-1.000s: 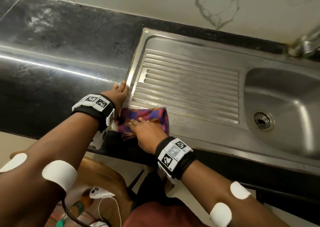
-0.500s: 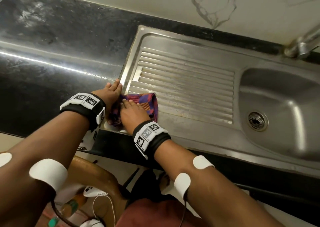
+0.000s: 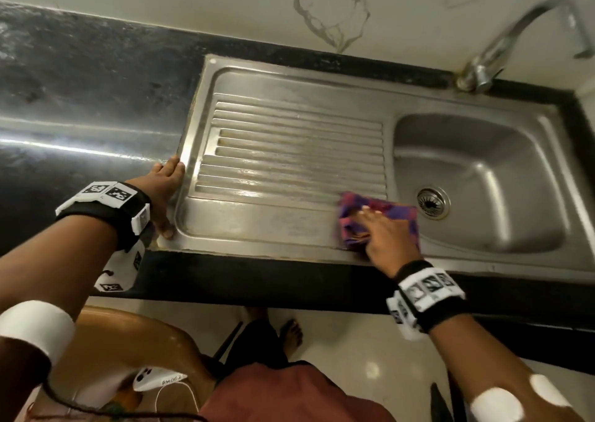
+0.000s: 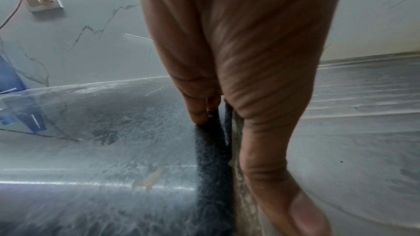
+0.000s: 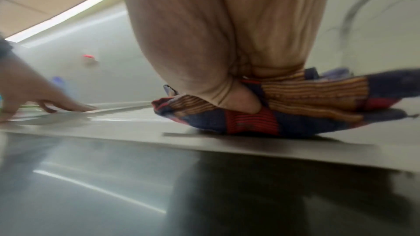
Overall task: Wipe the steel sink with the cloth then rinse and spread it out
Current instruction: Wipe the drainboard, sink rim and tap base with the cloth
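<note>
- Since a second ago: cloth (image 3: 380, 220) swept from the sink's left front corner rightward along the front ledge, now touching the basin's near-left rim.
- Right hand (image 3: 384, 235) flat on top, fingers (image 3: 365, 210) straight and pressing, thumb tucked into a fold; cloth under and ahead of them, toward 11 o'clock.
- Cloth bunched, long axis running 3 to 9 o'clock along the steel sink (image 3: 289, 228).
- Left hand (image 3: 162, 189) well away at 9 o'clock, fingers flat on the sink's left rim beside the table (image 3: 80, 132), holding nothing.
- Unwiped ridges of the drainboard at 10 o'clock from the cloth; basin at 2 o'clock.
</note>
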`<action>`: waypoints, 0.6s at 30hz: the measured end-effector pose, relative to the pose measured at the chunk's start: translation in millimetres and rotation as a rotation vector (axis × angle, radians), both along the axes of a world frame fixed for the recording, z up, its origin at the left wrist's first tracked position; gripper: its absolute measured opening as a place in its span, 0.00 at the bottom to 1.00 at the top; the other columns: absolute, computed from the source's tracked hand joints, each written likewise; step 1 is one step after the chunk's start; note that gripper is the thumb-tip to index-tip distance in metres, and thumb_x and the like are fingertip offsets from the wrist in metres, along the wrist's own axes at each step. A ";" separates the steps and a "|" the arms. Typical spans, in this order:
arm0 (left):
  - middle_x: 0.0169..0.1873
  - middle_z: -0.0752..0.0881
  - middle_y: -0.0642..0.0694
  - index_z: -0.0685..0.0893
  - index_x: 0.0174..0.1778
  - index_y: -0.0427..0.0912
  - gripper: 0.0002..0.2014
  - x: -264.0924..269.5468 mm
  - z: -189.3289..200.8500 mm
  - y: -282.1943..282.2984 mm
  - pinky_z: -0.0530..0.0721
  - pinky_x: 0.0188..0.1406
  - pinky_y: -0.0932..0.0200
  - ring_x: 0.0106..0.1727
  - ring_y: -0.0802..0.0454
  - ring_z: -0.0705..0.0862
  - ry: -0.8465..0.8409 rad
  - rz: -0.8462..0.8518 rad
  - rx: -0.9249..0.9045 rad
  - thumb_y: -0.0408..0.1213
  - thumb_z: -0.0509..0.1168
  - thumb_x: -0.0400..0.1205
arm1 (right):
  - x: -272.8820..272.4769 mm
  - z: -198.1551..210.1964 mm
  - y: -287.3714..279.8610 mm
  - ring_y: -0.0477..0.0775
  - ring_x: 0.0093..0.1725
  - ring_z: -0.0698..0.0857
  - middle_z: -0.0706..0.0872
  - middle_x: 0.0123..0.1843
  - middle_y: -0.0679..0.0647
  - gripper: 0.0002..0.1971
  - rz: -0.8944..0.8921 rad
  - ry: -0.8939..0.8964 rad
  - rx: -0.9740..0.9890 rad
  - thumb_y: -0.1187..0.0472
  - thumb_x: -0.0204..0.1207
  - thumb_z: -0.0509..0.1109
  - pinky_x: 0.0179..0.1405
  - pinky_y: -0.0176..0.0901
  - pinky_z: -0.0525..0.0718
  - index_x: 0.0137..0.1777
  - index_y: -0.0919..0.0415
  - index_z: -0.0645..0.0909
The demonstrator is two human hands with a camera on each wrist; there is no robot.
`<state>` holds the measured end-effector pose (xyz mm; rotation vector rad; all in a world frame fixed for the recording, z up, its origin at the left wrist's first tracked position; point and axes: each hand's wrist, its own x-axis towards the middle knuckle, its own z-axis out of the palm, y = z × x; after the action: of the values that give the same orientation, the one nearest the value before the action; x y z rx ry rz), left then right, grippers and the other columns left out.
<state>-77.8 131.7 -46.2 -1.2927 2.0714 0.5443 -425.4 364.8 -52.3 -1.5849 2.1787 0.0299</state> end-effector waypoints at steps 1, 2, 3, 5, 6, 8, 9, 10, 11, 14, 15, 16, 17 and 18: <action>0.81 0.30 0.47 0.31 0.81 0.43 0.77 -0.2 -0.7 0.1 0.52 0.81 0.39 0.83 0.40 0.36 -0.001 0.000 -0.002 0.42 0.86 0.52 | -16.7 0.9 10.0 0.52 0.81 0.66 0.66 0.82 0.56 0.34 -0.070 0.008 0.023 0.76 0.70 0.59 0.81 0.42 0.56 0.79 0.59 0.67; 0.81 0.30 0.46 0.31 0.81 0.42 0.77 -0.5 -1.0 -0.7 0.52 0.81 0.39 0.83 0.39 0.36 -0.006 -0.006 -0.006 0.43 0.86 0.51 | -26.8 2.4 16.3 0.52 0.81 0.65 0.66 0.82 0.55 0.35 -0.117 0.007 0.041 0.77 0.71 0.58 0.82 0.42 0.56 0.79 0.59 0.67; 0.82 0.30 0.46 0.31 0.81 0.42 0.78 -1.4 -1.5 -1.5 0.53 0.81 0.39 0.83 0.39 0.36 -0.009 -0.016 -0.011 0.43 0.87 0.50 | -31.1 3.3 19.7 0.52 0.82 0.65 0.65 0.83 0.54 0.35 -0.140 0.006 0.055 0.77 0.71 0.58 0.82 0.43 0.56 0.80 0.59 0.67; 0.82 0.31 0.45 0.32 0.82 0.41 0.79 -2.5 -2.4 -2.3 0.55 0.81 0.38 0.83 0.38 0.37 -0.010 -0.027 -0.018 0.44 0.87 0.49 | -26.3 3.7 18.1 0.54 0.82 0.63 0.63 0.84 0.54 0.34 -0.145 0.020 0.075 0.76 0.73 0.56 0.81 0.45 0.58 0.80 0.60 0.65; 0.82 0.32 0.44 0.32 0.82 0.41 0.79 -2.8 -2.9 -2.0 0.56 0.81 0.37 0.83 0.38 0.38 -0.011 -0.029 -0.021 0.44 0.87 0.49 | -19.5 3.7 14.5 0.56 0.82 0.63 0.62 0.84 0.55 0.33 -0.137 0.031 0.075 0.76 0.74 0.56 0.81 0.46 0.59 0.80 0.61 0.64; 0.82 0.33 0.43 0.32 0.82 0.40 0.78 -3.2 -2.9 -0.5 0.56 0.81 0.37 0.83 0.37 0.39 -0.017 -0.034 -0.037 0.43 0.87 0.49 | 0.9 4.3 4.8 0.58 0.82 0.63 0.62 0.84 0.57 0.31 -0.105 0.032 0.050 0.74 0.74 0.56 0.80 0.48 0.61 0.80 0.61 0.64; 0.82 0.33 0.43 0.33 0.82 0.40 0.78 -3.8 -2.6 0.5 0.55 0.81 0.37 0.83 0.37 0.39 -0.022 -0.037 -0.045 0.43 0.87 0.50 | 13.7 5.1 -0.4 0.58 0.82 0.63 0.62 0.84 0.57 0.31 -0.081 0.016 0.037 0.74 0.75 0.56 0.80 0.48 0.61 0.80 0.61 0.63; 0.82 0.33 0.43 0.33 0.82 0.40 0.77 -4.6 -2.3 1.0 0.55 0.81 0.38 0.83 0.37 0.39 -0.026 -0.040 -0.049 0.42 0.87 0.50 | 28.6 5.9 -6.8 0.58 0.82 0.62 0.61 0.84 0.57 0.31 -0.048 -0.006 0.023 0.73 0.75 0.56 0.81 0.47 0.60 0.80 0.61 0.63; 0.82 0.33 0.43 0.32 0.82 0.39 0.77 -5.4 -1.7 1.3 0.55 0.81 0.38 0.83 0.37 0.40 -0.029 -0.041 -0.049 0.42 0.87 0.50 | 45.1 6.6 -14.9 0.57 0.82 0.62 0.61 0.84 0.57 0.31 -0.002 -0.027 0.005 0.73 0.75 0.56 0.81 0.46 0.58 0.81 0.61 0.62; 0.82 0.33 0.43 0.33 0.82 0.39 0.78 -6.0 -0.4 0.9 0.56 0.81 0.37 0.83 0.37 0.39 -0.038 -0.039 -0.044 0.42 0.87 0.50 | 103.9 6.2 -51.8 0.58 0.80 0.65 0.65 0.82 0.59 0.28 0.178 -0.045 -0.048 0.71 0.77 0.56 0.78 0.47 0.61 0.79 0.62 0.65; 0.82 0.33 0.43 0.33 0.82 0.39 0.77 -6.0 0.2 1.7 0.56 0.81 0.38 0.83 0.37 0.39 -0.038 -0.040 -0.043 0.42 0.86 0.50 | 123.7 3.7 -65.9 0.60 0.78 0.68 0.68 0.80 0.59 0.26 0.241 -0.038 -0.054 0.70 0.77 0.56 0.76 0.50 0.65 0.77 0.62 0.67; 0.82 0.33 0.43 0.33 0.82 0.39 0.76 -6.2 1.3 2.6 0.55 0.81 0.38 0.83 0.37 0.39 -0.038 -0.041 -0.042 0.42 0.86 0.51 | 142.3 0.9 -78.8 0.62 0.76 0.70 0.71 0.78 0.60 0.25 0.296 -0.032 -0.053 0.70 0.78 0.56 0.74 0.52 0.69 0.76 0.63 0.69; 0.82 0.33 0.42 0.33 0.82 0.39 0.76 -6.5 2.3 3.5 0.54 0.81 0.39 0.83 0.37 0.39 -0.038 -0.044 -0.042 0.42 0.86 0.52 | 158.6 -1.8 -89.6 0.63 0.75 0.71 0.73 0.76 0.60 0.23 0.337 -0.027 -0.045 0.69 0.78 0.56 0.73 0.54 0.71 0.74 0.65 0.70; 0.82 0.33 0.42 0.33 0.82 0.39 0.75 -6.6 3.1 3.9 0.53 0.81 0.40 0.83 0.37 0.39 -0.041 -0.047 -0.043 0.42 0.86 0.53 | 171.0 -4.4 -98.3 0.63 0.75 0.71 0.73 0.76 0.60 0.22 0.368 -0.017 -0.037 0.70 0.79 0.55 0.73 0.55 0.72 0.74 0.66 0.71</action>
<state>-84.4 135.7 -43.1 -1.2653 2.0850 0.4507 -254.4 266.5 -56.7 -1.9786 1.8560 0.0881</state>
